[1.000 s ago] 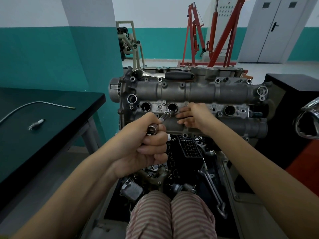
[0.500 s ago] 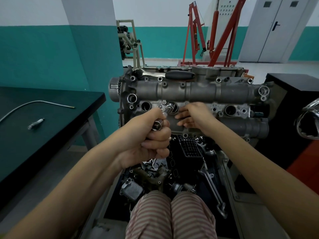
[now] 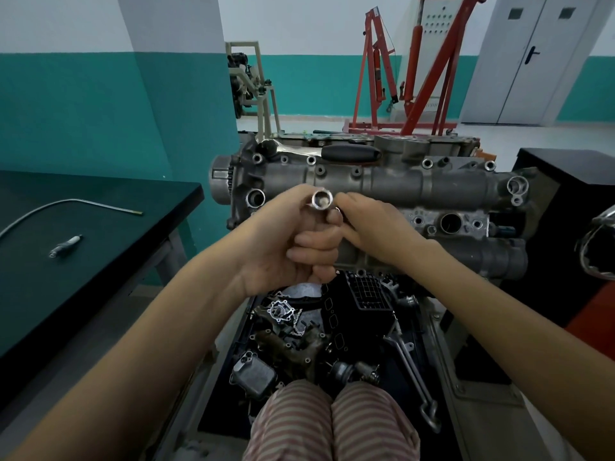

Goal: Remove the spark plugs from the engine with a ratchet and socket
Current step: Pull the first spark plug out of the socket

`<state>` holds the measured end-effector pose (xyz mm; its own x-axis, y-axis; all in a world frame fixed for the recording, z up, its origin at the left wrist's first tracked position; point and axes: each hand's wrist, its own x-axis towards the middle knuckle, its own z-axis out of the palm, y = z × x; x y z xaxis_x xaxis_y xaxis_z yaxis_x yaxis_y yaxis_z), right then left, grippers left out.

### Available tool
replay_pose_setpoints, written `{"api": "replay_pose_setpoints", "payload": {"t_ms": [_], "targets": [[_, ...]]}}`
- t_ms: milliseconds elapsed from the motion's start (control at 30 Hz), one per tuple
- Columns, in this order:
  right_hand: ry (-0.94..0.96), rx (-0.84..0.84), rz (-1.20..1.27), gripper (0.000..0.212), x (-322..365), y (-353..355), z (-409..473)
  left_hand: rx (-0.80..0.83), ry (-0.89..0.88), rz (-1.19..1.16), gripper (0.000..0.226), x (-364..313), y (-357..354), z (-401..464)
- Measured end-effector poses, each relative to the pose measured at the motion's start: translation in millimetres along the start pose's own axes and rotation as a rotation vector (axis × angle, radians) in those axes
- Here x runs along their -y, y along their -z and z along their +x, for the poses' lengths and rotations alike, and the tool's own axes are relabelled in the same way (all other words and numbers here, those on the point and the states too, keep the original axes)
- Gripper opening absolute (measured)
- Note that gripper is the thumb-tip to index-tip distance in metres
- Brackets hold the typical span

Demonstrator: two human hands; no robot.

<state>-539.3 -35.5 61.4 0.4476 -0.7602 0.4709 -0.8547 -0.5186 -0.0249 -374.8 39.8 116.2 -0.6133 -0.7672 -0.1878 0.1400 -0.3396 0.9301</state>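
Note:
The grey engine head (image 3: 399, 184) stands in front of me with open spark plug holes (image 3: 450, 223) along its face. My left hand (image 3: 293, 247) grips a long silver socket (image 3: 321, 199) in its fist, clear of the engine, with the socket's open end turned toward me. My right hand (image 3: 372, 227) reaches across, and its thumb and fingertips pinch the socket just beside the left hand. A ratchet with a black handle (image 3: 346, 152) lies on top of the engine. A loose spark plug (image 3: 65, 246) lies on the dark table (image 3: 100, 261) at the left.
A bent metal rod (image 3: 66, 204) lies on the table. Below the engine a tray holds several engine parts and a long wrench (image 3: 412, 371). A red engine hoist (image 3: 416, 78) stands behind. A black cabinet (image 3: 572, 181) is on the right.
My left hand drew the socket out of a plug hole and raised it toward me. My right hand left the engine face and came to the socket.

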Motion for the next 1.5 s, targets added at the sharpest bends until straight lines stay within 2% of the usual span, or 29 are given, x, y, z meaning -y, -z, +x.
{"api": "replay_pose_setpoints", "payload": {"t_ms": [100,167,233,367,467,533,667,867,933,1000,1067,1133,1200,1300,1333,1400,1500], "targets": [[0.036,-0.123,0.065,0.024,-2,3,-5,-0.110,-0.103,0.044,0.047,-5,14,0],[0.029,-0.163,0.146,0.024,-4,1,-9,-0.190,-0.157,0.040,0.046,-6,26,1],[-0.033,-0.200,0.310,0.021,-7,-3,-14,-0.262,-0.169,0.041,0.042,-1,39,3],[-0.217,-0.485,0.581,0.018,-20,-5,-22,-0.378,-0.136,0.053,0.033,19,60,12],[-0.317,-0.529,0.790,0.017,-26,-3,-23,-0.448,-0.149,0.102,0.030,28,71,21],[-0.312,-0.519,0.832,0.019,-27,-2,-22,-0.466,-0.155,0.106,0.030,32,75,26],[-0.243,-0.436,0.730,0.018,-22,-4,-18,-0.477,-0.169,0.123,0.031,34,75,37],[-0.103,-0.184,0.360,0.023,-14,-8,-9,-0.482,-0.302,0.211,0.029,31,66,42],[-0.003,-0.153,0.181,0.021,-11,-9,-6,-0.485,-0.361,0.228,0.028,29,63,40],[0.088,-0.142,-0.009,0.015,-8,-15,-2,-0.518,-0.505,0.411,0.022,30,59,35],[0.090,-0.086,-0.111,0.020,-3,-21,3,-0.485,-0.716,0.661,0.015,34,51,31],[0.047,-0.058,-0.128,0.031,-1,-26,5,-0.367,-0.843,0.813,0.029,39,45,31],[0.013,-0.050,-0.108,0.036,-3,-27,5,-0.275,-0.881,0.883,0.037,39,39,33],[-0.019,-0.072,0.014,0.013,-4,-28,4,-0.166,-0.938,1.048,0.041,43,40,34],[-0.040,-0.061,0.028,0.016,-4,-28,5,-0.150,-0.949,1.118,0.041,45,42,34],[-0.060,-0.023,0.024,0.021,-4,-29,7,-0.185,-0.974,1.234,0.037,50,44,34],[-0.088,-0.041,0.104,0.022,-4,-24,3,-0.389,-0.970,1.327,0.022,50,41,43]]}}
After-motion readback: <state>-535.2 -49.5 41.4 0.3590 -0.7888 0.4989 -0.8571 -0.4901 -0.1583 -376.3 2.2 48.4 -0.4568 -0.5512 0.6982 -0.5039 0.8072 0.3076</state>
